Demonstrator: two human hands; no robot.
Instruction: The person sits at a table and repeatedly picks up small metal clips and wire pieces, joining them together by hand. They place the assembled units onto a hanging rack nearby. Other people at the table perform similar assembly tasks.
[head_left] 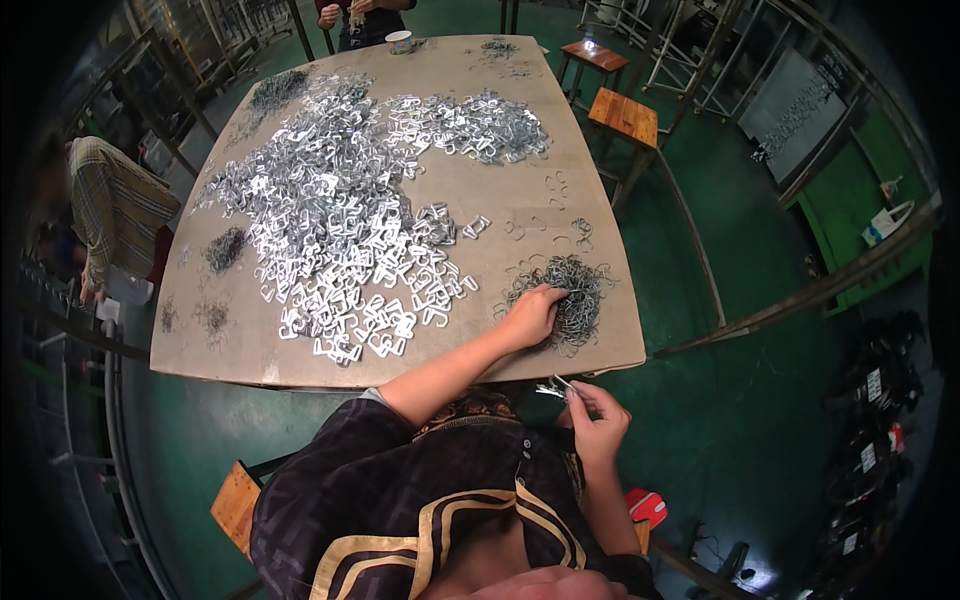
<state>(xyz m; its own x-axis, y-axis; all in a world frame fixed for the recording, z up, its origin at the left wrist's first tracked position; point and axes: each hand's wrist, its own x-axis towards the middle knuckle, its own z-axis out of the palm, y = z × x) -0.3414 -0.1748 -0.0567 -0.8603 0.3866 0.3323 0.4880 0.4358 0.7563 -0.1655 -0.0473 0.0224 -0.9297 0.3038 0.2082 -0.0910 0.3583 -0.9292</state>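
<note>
My left hand [533, 317] reaches across to the near right of the table, its fingers curled and their tips at a heap of thin, bent grey wire pieces [577, 318]. What lies between those fingertips is too small to make out. Just off the table's near edge, my right hand [598, 418] pinches a few shiny metal pieces [550, 389] between thumb and fingers. A large spread of bright, flat hook-shaped metal pieces [350, 235] covers the table's left and middle.
Smaller wire heaps [225, 250] lie on the brown tabletop [480, 350]. A bowl [399, 42] stands at the far edge, near another person's hands [330, 15]. Someone in a plaid sleeve [105, 200] is at the left. Wooden stools [625, 116] stand to the right.
</note>
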